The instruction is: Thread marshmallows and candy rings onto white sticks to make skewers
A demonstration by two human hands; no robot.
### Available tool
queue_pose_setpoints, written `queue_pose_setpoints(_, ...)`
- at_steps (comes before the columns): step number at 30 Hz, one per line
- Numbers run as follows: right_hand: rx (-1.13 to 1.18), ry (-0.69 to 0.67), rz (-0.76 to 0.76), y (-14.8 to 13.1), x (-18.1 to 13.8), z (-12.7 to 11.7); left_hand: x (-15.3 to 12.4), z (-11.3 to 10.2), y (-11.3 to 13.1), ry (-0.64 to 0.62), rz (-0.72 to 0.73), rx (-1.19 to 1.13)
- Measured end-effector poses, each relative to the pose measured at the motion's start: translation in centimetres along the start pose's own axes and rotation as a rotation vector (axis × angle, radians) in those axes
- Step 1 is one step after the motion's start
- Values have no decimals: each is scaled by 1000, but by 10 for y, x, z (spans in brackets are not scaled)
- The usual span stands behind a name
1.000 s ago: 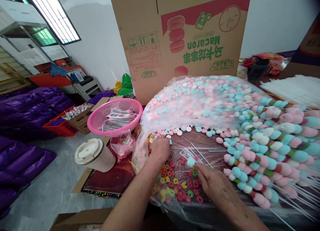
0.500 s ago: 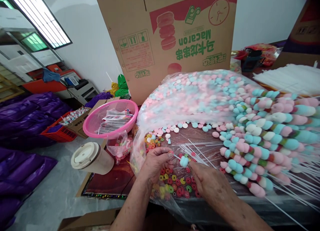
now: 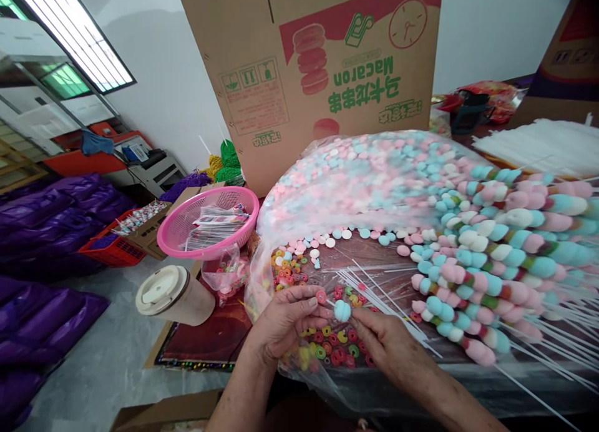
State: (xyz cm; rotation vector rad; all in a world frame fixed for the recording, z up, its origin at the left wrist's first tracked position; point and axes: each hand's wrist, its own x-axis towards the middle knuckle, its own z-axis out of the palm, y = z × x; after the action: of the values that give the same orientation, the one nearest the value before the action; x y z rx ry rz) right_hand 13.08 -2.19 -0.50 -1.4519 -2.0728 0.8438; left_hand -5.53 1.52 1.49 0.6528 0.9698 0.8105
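My left hand [image 3: 297,310] pinches a red gummy ring [image 3: 321,296] between thumb and fingers, at the tip of a white stick. Light-blue marshmallows [image 3: 342,311] are threaded on that stick, just beside the ring. My right hand [image 3: 381,335] is closed on the skewer right behind the marshmallows; most of the stick is hidden by the hand. Under both hands lie loose gummy rings [image 3: 337,344] in red, yellow and green on clear plastic. Several bare white sticks [image 3: 369,288] lie just beyond my right hand.
Finished-looking marshmallow skewers [image 3: 486,282] are stacked at the right. A large plastic bag of pink, blue and white marshmallows [image 3: 355,182] lies behind, before a cardboard box [image 3: 257,45]. At left stand a pink basket [image 3: 161,232] of printed packets and a lidded cup [image 3: 178,298].
The red ring now shows clearly at my left fingertips, by the stick's tip. The blue marshmallows have shifted slightly left and down, and my right hand has moved slightly with them.
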Motion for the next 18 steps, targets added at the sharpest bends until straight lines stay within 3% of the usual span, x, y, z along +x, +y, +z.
queue_pose_setpoints(4, 54, 48, -51, 1, -1, 0, -1, 3, 1, 26, -9, -33)
queue_pose_setpoints(12, -59, 84, -139, 10, -3, 2, 3, 14, -5, 19, -60, -96)
queue_pose_setpoints(18, -237, 128, -164, 12, -4, 3, 4, 31, -7, 280, 137, 223)
